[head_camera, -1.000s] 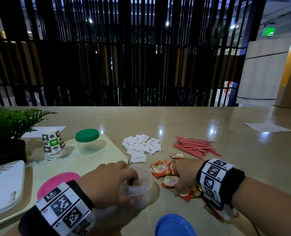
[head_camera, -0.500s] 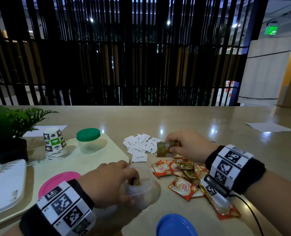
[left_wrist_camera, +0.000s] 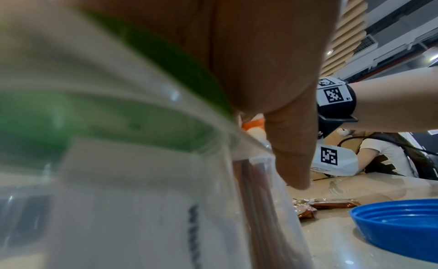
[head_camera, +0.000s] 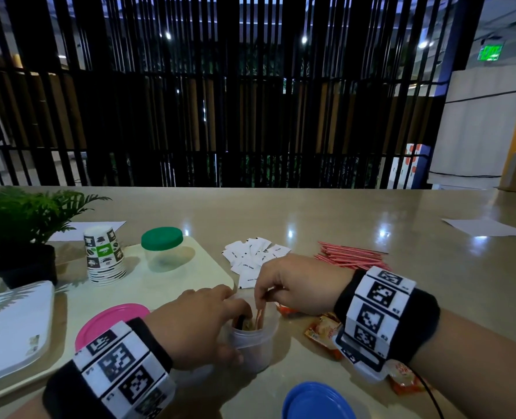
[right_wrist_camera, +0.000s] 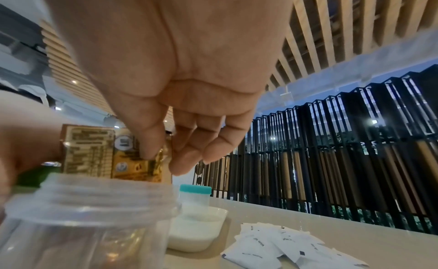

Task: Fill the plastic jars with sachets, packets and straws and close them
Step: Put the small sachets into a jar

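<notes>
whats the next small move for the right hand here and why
Probably let go. The right hand pinches a gold packet right over the mouth of the open clear plastic jar, which the left hand grips steady, so releasing should drop it inside.

Two clear plastic jars stand here: an open one (head_camera: pixel 252 343) and one with a green lid (head_camera: pixel 162 249). Two loose lids lie nearby, one pink (head_camera: pixel 111 320) and one blue (head_camera: pixel 317 402). There is one stack of paper cups (head_camera: pixel 104 255), one potted plant (head_camera: pixel 21 237) and two hands; the white sachets (head_camera: pixel 252 257), red straws (head_camera: pixel 353 258) and orange packets (head_camera: pixel 323 329) lie in heaps too overlapped to count.
</notes>
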A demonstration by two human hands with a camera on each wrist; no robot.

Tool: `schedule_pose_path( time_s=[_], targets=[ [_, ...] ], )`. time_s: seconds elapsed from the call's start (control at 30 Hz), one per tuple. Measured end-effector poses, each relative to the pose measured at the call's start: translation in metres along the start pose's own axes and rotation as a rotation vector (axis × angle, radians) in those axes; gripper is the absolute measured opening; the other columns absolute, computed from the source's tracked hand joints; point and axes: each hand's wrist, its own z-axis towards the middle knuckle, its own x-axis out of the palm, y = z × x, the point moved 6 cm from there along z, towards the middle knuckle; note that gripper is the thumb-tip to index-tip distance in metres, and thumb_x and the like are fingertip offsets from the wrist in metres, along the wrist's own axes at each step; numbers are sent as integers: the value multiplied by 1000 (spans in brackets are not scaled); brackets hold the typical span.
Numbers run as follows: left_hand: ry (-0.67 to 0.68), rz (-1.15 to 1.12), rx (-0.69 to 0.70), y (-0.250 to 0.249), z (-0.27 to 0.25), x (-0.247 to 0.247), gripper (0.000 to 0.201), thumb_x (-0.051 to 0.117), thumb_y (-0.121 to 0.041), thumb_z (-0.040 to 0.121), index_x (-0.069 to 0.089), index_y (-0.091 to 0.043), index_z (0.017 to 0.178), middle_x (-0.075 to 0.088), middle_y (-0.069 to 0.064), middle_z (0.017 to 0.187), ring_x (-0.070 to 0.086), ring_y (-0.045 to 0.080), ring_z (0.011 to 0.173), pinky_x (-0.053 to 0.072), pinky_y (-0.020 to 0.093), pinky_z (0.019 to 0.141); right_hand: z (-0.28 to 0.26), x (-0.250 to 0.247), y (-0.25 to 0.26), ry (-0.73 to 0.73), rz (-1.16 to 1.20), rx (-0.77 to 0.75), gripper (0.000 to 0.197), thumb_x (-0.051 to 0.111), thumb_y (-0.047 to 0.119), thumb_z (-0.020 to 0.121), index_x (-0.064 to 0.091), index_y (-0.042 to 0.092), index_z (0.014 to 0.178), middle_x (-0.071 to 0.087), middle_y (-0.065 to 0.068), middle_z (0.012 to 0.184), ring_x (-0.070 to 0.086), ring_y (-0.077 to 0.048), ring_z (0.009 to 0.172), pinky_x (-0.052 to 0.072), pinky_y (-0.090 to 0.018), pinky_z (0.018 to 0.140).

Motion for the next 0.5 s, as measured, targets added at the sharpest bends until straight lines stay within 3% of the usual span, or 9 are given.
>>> schedule_pose_path(
  time_s=[0.13, 0.3, 0.5],
  targets=[
    [-5, 17, 2, 0, 0, 1, 59, 62, -59, 81, 41, -43, 134, 42, -8, 138, 45, 16, 121, 39, 33, 101, 6, 11, -1, 58, -31, 28, 26, 52, 11, 92, 72, 25, 102, 63, 7, 108, 55, -12, 100, 46, -31, 90],
    [-19, 12, 2, 0, 0, 1, 61, 62, -60, 81, 41, -42, 136, 43, -7, 137, 44, 17, 121, 38, 33, 101, 10, 16, 2, 64, -116, 24, 23, 55, 13, 91, 71, 24, 104, 50, 6, 113, 52, -18, 102, 46, -34, 86],
    [-12, 16, 3, 2, 2, 2, 63, 61, -61, 81, 38, -42, 137, 42, -7, 137, 44, 16, 121, 39, 34, 102, 12, 16, 4, -22, -152, 27, 23, 59, 16, 85, 68, 27, 103, 66, 6, 103, 58, -16, 95, 48, -33, 80]
  ],
)
